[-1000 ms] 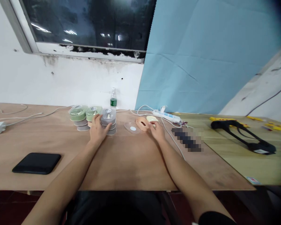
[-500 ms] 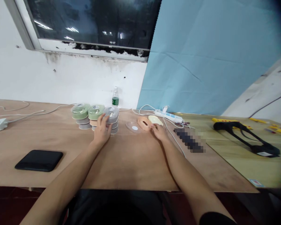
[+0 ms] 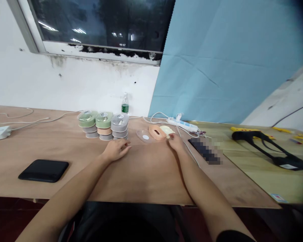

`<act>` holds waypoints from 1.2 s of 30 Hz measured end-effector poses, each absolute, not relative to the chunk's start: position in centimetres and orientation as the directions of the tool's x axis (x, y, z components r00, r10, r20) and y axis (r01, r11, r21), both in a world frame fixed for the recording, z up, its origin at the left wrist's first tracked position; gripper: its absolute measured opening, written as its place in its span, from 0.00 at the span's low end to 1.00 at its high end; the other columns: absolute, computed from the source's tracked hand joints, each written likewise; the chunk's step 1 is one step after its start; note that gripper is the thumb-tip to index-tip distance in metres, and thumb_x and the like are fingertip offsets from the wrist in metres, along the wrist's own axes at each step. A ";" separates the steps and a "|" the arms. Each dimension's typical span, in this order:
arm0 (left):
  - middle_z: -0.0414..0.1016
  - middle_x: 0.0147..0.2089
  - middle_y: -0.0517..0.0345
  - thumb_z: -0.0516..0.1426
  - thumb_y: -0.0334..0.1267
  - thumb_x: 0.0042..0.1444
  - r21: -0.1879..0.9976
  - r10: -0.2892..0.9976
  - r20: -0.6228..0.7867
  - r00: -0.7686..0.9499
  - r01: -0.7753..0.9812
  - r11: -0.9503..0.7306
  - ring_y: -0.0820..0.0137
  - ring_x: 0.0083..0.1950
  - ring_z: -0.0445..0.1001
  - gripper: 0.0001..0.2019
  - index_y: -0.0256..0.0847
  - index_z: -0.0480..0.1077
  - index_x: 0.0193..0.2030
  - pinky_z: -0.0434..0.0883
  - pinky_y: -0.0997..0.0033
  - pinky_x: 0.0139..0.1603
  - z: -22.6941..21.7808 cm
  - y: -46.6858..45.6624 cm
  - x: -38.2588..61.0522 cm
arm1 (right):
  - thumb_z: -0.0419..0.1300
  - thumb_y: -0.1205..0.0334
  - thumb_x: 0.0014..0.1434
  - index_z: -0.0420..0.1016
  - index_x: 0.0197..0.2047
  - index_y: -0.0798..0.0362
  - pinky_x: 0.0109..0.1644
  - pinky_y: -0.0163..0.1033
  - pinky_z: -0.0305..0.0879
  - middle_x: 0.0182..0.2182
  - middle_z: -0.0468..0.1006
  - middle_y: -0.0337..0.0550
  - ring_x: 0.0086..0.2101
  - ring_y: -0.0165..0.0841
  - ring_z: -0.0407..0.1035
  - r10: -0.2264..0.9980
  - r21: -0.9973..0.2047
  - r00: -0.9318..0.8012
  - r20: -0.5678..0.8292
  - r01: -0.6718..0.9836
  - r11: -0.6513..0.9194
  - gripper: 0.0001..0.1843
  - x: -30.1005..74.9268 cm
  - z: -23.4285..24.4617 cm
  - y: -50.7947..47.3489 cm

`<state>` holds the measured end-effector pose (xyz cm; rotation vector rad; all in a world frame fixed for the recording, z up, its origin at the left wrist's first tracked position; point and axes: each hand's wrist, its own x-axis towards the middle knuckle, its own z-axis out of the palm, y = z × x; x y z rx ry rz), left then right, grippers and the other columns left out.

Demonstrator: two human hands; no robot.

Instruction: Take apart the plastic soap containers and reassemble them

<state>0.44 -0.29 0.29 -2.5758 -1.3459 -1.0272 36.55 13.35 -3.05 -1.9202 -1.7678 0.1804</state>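
Note:
Three short stacks of round lidded containers stand in a row: a green-lidded stack (image 3: 86,123), a second green-lidded stack (image 3: 104,124) and a grey-lidded stack (image 3: 119,125). My left hand (image 3: 116,149) rests on the wooden table just in front of them, fingers loosely curled, holding nothing. To the right lie a clear lid (image 3: 144,136), a peach container (image 3: 156,132) and a pale yellow piece (image 3: 166,130). My right hand (image 3: 175,142) lies by the yellow piece with its fingertips at its edge; whether it grips it is unclear.
A black pad (image 3: 43,165) lies at the left front. A small bottle (image 3: 125,105) stands at the wall. A white power strip (image 3: 182,125) with cables, a dark blurred object (image 3: 204,150) and a black curved tool (image 3: 267,148) lie to the right.
My left hand has let go of the grey-lidded stack and drawn back onto the table. My right hand has shifted slightly right, from the peach container toward the yellow piece.

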 end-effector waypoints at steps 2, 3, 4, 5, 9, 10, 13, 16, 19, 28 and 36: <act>0.76 0.34 0.55 0.52 0.44 0.61 0.276 0.741 0.558 0.375 0.758 -0.592 0.71 0.32 0.73 0.13 0.39 0.71 0.44 0.66 0.73 0.33 0.4 -0.2 0.3 | 0.56 0.65 0.53 0.72 0.50 0.55 0.43 0.37 0.62 0.45 0.77 0.49 0.44 0.38 0.71 0.957 -0.431 0.145 0.249 0.902 -0.024 0.20 36.7 -3.2 13.4; 0.76 0.35 0.55 0.51 0.44 0.61 0.289 0.753 0.545 0.368 0.761 -0.581 0.71 0.32 0.73 0.13 0.38 0.71 0.44 0.66 0.73 0.33 0.4 -0.2 0.2 | 0.56 0.64 0.53 0.73 0.50 0.55 0.43 0.37 0.63 0.45 0.77 0.49 0.43 0.38 0.71 0.959 -0.418 0.140 0.247 0.908 -0.025 0.20 36.7 -3.2 13.4; 0.76 0.34 0.55 0.51 0.44 0.62 0.300 0.764 0.535 0.361 0.765 -0.571 0.72 0.32 0.72 0.13 0.38 0.71 0.44 0.65 0.73 0.32 0.5 -0.2 0.1 | 0.57 0.62 0.53 0.73 0.49 0.54 0.42 0.37 0.63 0.43 0.77 0.49 0.42 0.38 0.71 0.962 -0.406 0.132 0.241 0.914 -0.024 0.19 36.7 -3.2 13.5; 0.76 0.34 0.55 0.51 0.44 0.62 0.309 0.775 0.524 0.353 0.769 -0.560 0.72 0.32 0.72 0.14 0.38 0.71 0.44 0.65 0.73 0.32 0.5 -0.2 0.0 | 0.58 0.62 0.53 0.73 0.48 0.54 0.40 0.36 0.62 0.41 0.78 0.48 0.41 0.38 0.71 0.965 -0.397 0.125 0.231 0.917 -0.024 0.18 36.7 -3.3 13.5; 0.76 0.35 0.55 0.50 0.45 0.62 0.334 0.808 0.488 0.331 0.784 -0.523 0.72 0.32 0.72 0.14 0.39 0.72 0.43 0.63 0.73 0.32 0.7 -0.2 -0.1 | 0.58 0.60 0.53 0.74 0.42 0.52 0.39 0.36 0.61 0.36 0.77 0.45 0.37 0.36 0.71 0.966 -0.425 0.145 0.216 0.904 -0.040 0.13 36.6 -3.2 13.5; 0.76 0.35 0.55 0.50 0.45 0.62 0.338 0.811 0.484 0.329 0.785 -0.520 0.72 0.32 0.72 0.14 0.39 0.72 0.43 0.63 0.73 0.32 0.7 -0.2 -0.2 | 0.57 0.60 0.54 0.73 0.41 0.53 0.39 0.37 0.61 0.36 0.77 0.45 0.37 0.36 0.70 0.957 -0.449 0.172 0.232 0.892 -0.052 0.12 36.6 -3.1 13.5; 0.76 0.34 0.55 0.50 0.45 0.62 0.340 0.811 0.482 0.331 0.782 -0.522 0.72 0.32 0.72 0.15 0.39 0.72 0.43 0.63 0.73 0.32 0.7 -0.3 -0.2 | 0.52 0.59 0.57 0.72 0.41 0.55 0.42 0.39 0.61 0.37 0.75 0.49 0.39 0.39 0.68 0.891 -0.532 0.283 0.356 0.845 -0.056 0.12 36.7 -2.7 13.2; 0.76 0.34 0.55 0.50 0.46 0.62 0.341 0.804 0.487 0.341 0.773 -0.535 0.71 0.32 0.72 0.15 0.39 0.72 0.43 0.64 0.73 0.32 0.6 -0.2 -0.3 | 0.50 0.59 0.58 0.70 0.41 0.56 0.46 0.42 0.61 0.38 0.73 0.51 0.41 0.40 0.66 0.783 -0.585 0.332 0.526 0.809 0.051 0.13 36.4 -2.1 12.6; 0.76 0.35 0.55 0.51 0.47 0.61 0.345 0.795 0.496 0.350 0.761 -0.550 0.71 0.32 0.72 0.15 0.39 0.71 0.44 0.64 0.72 0.32 0.5 -0.1 -0.3 | 0.52 0.57 0.58 0.68 0.40 0.55 0.46 0.42 0.61 0.41 0.70 0.50 0.37 0.37 0.66 0.725 -0.597 0.286 0.626 0.775 0.209 0.12 35.1 -1.3 11.6; 0.77 0.36 0.57 0.52 0.46 0.60 0.373 0.817 0.476 0.327 0.766 -0.524 0.71 0.32 0.73 0.17 0.41 0.66 0.53 0.65 0.73 0.32 0.5 -0.2 -0.3 | 0.57 0.57 0.55 0.65 0.35 0.51 0.46 0.41 0.63 0.35 0.69 0.45 0.40 0.37 0.65 0.613 -0.429 0.014 0.790 0.727 0.537 0.08 29.6 0.6 7.4; 0.76 0.40 0.59 0.54 0.47 0.58 0.435 0.827 0.480 0.292 0.739 -0.513 0.71 0.31 0.73 0.31 0.43 0.48 0.66 0.66 0.73 0.31 0.0 0.0 -0.4 | 0.59 0.58 0.55 0.68 0.34 0.49 0.44 0.43 0.67 0.33 0.72 0.44 0.37 0.35 0.68 0.508 -0.286 -0.318 0.800 0.542 0.790 0.05 26.9 -0.2 5.5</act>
